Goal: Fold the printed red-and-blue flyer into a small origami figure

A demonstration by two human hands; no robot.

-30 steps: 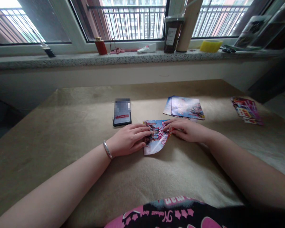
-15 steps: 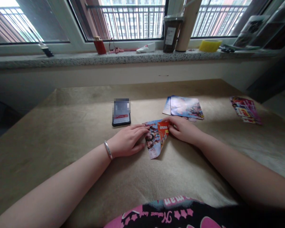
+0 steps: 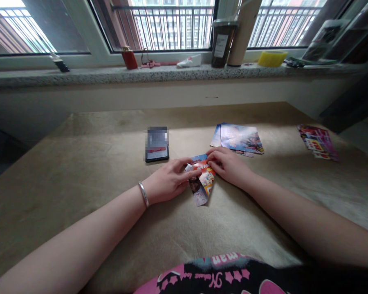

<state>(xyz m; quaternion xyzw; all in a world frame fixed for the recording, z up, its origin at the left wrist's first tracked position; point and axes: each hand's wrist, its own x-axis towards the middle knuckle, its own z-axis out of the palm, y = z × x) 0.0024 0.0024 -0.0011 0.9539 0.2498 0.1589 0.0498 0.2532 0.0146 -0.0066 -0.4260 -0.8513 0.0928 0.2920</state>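
Note:
A small printed paper flyer (image 3: 207, 183), partly folded, lies on the table between my hands, its orange side turned over the blue photo side. From the left, my left hand (image 3: 168, 181) grips the flyer's edge, with one finger stretched across the orange flap. A white corner curls up by these fingertips. My right hand (image 3: 228, 165) is closed on the flyer's upper right edge, thumb and fingers pinching the fold. My fingers cover parts of both side edges. The flyer's pointed lower end stays uncovered toward me.
Behind my left hand lies a phone (image 3: 157, 145) with a blurred screen. A stack of blue printed sheets (image 3: 242, 138) is just beyond my right hand. Several pink-red flyers (image 3: 317, 142) lie at the table's right. On the windowsill (image 3: 95, 76) stand a dark jar (image 3: 222, 45) and yellow tape (image 3: 272, 59).
The orange flap has been folded further left across the photo side. My right hand has moved slightly left with it, and a left finger now rests on the flap.

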